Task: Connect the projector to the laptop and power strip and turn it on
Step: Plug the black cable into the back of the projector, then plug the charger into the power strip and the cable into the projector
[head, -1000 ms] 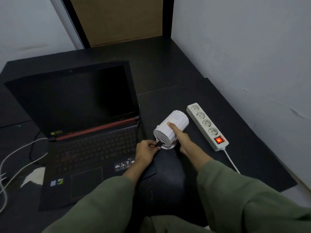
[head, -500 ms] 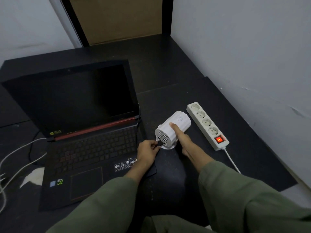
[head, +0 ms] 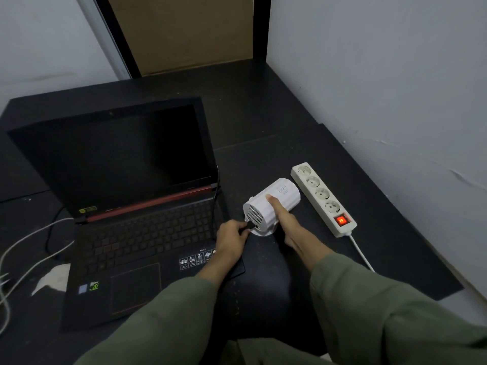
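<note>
A small white cylindrical projector (head: 279, 196) lies on its round base between the laptop and the power strip, its perforated end facing me. My right hand (head: 287, 225) grips its body, thumb on top. My left hand (head: 232, 239) pinches a black cable plug (head: 249, 226) against the projector's near end, at its lower left. The black cable runs up along the laptop's right side. The open black laptop (head: 137, 206) has a dark screen. The white power strip (head: 320, 194) lies to the right, its red switch (head: 341, 220) lit and all sockets bare.
White cables (head: 29, 243) curl at the left of the laptop. The strip's white cord (head: 361, 252) trails toward me. A grey wall (head: 395, 88) stands close on the right, and a brown panel (head: 181, 30) at the back. Everything sits on a black tabletop (head: 263, 122).
The view has shifted slightly. Both hands keep their hold, with the plug still at the projector's near end.
</note>
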Motion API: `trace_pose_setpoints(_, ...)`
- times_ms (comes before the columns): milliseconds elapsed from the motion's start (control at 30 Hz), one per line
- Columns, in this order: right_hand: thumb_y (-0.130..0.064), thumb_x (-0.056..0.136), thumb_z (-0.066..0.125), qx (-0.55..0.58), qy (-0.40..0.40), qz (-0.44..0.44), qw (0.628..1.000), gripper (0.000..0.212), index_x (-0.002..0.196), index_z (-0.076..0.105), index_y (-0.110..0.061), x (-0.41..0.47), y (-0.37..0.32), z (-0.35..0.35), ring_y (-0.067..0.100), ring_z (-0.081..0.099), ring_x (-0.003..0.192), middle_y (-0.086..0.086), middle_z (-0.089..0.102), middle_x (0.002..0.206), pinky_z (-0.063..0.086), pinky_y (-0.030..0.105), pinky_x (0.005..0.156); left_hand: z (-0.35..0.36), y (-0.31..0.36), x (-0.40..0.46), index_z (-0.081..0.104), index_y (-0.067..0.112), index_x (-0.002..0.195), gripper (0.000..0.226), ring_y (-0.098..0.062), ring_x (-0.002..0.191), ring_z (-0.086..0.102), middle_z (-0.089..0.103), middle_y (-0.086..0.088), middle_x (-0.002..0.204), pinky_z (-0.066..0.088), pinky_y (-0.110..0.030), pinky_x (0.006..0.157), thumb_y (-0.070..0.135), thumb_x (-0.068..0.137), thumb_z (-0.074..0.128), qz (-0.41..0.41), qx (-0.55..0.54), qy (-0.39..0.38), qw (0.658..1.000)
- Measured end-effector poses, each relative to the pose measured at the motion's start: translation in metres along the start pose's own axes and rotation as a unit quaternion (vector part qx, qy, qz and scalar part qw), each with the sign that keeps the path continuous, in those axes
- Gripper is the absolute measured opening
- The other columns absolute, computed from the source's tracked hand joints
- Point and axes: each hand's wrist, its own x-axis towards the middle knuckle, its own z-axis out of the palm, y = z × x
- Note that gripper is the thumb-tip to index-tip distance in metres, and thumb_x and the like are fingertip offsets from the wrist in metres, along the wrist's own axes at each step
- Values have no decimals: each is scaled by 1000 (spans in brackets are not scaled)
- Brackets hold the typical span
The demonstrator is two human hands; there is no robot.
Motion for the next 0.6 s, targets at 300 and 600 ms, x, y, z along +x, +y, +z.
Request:
trace_pose_setpoints(300,-46,79,66,4,-14,7,1000,54,124,52,-17,-4,-15,-5,9,57,87,-1,65,108,43,25,76,-10,-6,0,49,11,133,43,-29,117,53,60,-14,122,42,-35,98,25,92,52,23,33,-51,998)
trace_pose_setpoints(600,-31,80,64,-283,273,-219,893,71,139,28,-15,-24,-41,33,36,26,127,17,22,142,26,50,103,-40,-34,-27,52,4,122,31,-26,121,46,52,-13,129,36,-34,105,19,96,44,-15,40,88,995)
